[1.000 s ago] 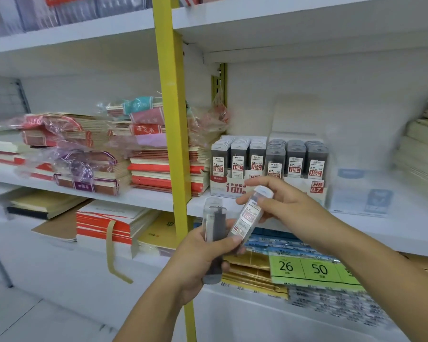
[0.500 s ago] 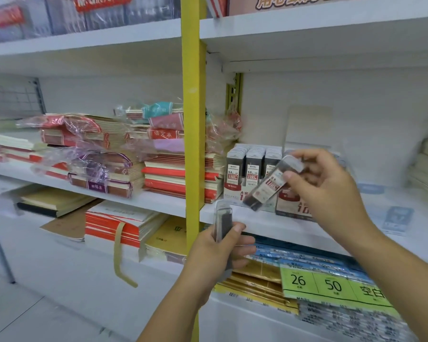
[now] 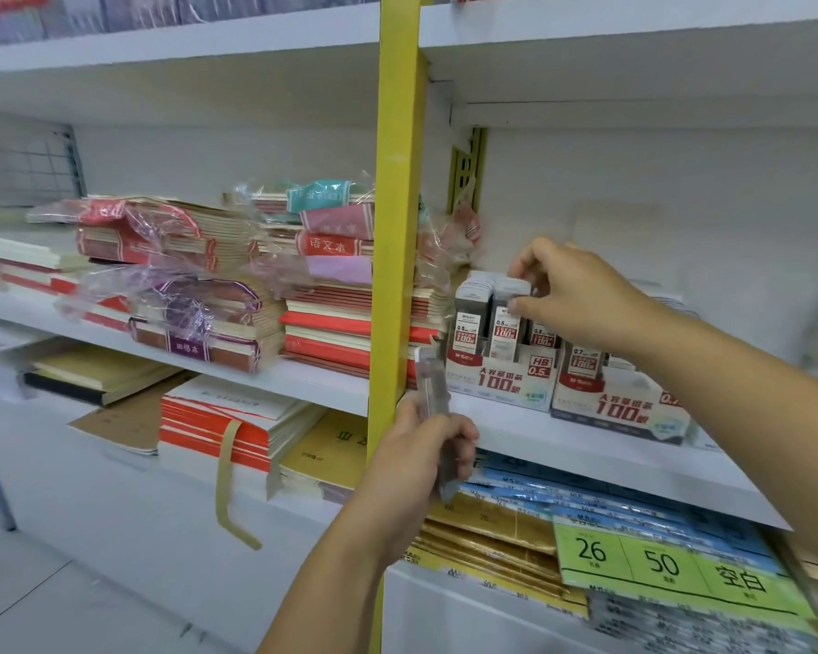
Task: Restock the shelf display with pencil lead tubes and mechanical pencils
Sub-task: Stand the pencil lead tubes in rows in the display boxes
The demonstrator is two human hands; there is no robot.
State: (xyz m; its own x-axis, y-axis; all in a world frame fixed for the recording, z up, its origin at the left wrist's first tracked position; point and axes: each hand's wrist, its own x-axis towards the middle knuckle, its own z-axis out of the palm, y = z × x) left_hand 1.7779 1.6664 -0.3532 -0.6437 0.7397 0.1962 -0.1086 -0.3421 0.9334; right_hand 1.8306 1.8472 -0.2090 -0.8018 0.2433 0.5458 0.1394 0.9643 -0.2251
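Lead tube (image 3: 507, 318), pinched at its cap by right hand (image 3: 574, 295), stands in 0.5 display box (image 3: 504, 382) front row; left hand (image 3: 423, 448) grips spare tube (image 3: 433, 387) near shelf (image 3: 586, 448) edge, so restock looks partway, pencils unseen.

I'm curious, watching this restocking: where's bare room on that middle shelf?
Bare strip at the front of the white shelf, before the printed cardboard display boxes. Crowded: those boxes, and the wrapped notebook stacks left of the yellow post.

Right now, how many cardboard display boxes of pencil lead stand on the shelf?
2. The 0.5 box stands by the yellow post; the 0.7 box sits right of it. The right arm may hide others.
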